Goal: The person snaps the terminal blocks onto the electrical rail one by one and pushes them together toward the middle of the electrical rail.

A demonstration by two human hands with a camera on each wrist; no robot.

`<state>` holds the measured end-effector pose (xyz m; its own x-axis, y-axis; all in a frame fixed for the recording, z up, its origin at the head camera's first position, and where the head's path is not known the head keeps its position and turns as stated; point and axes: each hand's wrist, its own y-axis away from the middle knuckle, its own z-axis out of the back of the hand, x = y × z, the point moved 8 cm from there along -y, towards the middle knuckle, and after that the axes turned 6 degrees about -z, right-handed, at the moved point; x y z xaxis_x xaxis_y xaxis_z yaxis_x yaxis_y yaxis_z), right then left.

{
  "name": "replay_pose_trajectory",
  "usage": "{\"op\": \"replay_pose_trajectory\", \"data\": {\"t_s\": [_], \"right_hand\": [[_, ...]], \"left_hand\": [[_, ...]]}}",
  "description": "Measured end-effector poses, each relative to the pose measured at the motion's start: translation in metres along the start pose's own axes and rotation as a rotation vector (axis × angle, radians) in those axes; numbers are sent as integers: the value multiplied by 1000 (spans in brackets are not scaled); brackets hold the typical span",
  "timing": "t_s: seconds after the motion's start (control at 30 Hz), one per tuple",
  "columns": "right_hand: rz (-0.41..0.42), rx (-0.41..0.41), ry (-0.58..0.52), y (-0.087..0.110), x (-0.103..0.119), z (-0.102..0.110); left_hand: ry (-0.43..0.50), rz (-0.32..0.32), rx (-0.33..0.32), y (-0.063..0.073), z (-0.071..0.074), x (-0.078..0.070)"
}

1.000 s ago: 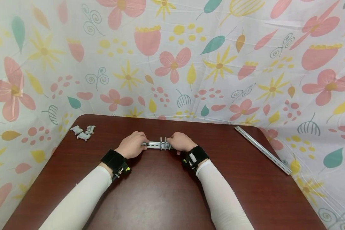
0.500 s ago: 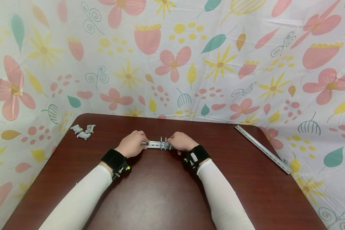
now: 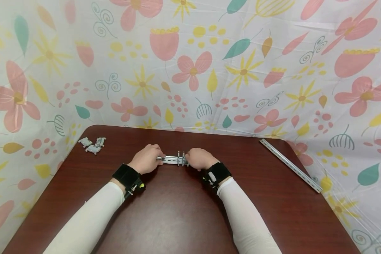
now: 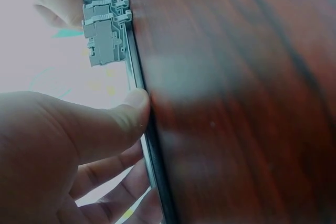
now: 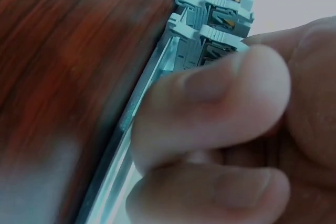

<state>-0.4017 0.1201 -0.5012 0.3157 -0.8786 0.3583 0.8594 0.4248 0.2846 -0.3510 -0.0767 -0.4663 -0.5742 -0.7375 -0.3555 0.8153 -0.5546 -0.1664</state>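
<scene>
1 short slotted metal rail [image 3: 169,160], roughly parallel to the far edge of the tabletop [image 3: 165,211], about midway between its left and right edges. Can't tell if it sits flat on the surface or slightly off it.

3 grey modules [image 4: 107,40] on that rail, upright, side by side in a row toward its right end. From the head view the third is mostly behind a hand.

2 hands on the job. Left hand [image 3: 147,159] grips the rail's left end, thumb on the near side, fingers beneath and behind. Right hand [image 3: 199,158] is at the right end, fingers curled, up against the rightmost module; can't tell whether it pinches the module or just presses on it.

3 loose modules [image 3: 93,149] lie in a tight cluster near the tabletop's far left corner. 1 long slotted rail [image 3: 290,165] runs slantwise along the right edge, starting by the far right corner.

2 black wristbands [image 3: 219,171], one per wrist. 2 white sleeves [image 3: 89,218]. 1 floral curtain [image 3: 114,53] behind the far edge.
</scene>
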Motion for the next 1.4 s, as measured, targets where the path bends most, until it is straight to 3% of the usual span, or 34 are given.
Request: {"op": "replay_pose_trajectory", "data": {"t_s": [0.17, 0.37, 0.5, 0.83, 1.0, 1.2, 1.3, 1.4], "right_hand": [[-27, 29, 89, 15, 22, 6], [-17, 30, 110, 2, 9, -3], [-32, 24, 66, -5, -3, -8], [-16, 16, -54, 25, 17, 15], [70, -3, -17, 10, 0, 10], [-12, 44, -148, 20, 1, 16], [18, 41, -156, 20, 0, 15], [127, 19, -30, 21, 7, 15]], "left_hand": [[-5, 0, -5, 0, -1, 1], [-9, -12, -6, 0, -1, 0], [-6, -18, 2, 1, 0, -2], [-12, -19, -3, 1, 0, -2], [-17, -8, 0, 2, 2, -3], [-26, 0, 1, 2, 2, -5], [-32, -5, -3, 2, 3, -5], [-37, -15, -7, 1, 2, -5]]}}
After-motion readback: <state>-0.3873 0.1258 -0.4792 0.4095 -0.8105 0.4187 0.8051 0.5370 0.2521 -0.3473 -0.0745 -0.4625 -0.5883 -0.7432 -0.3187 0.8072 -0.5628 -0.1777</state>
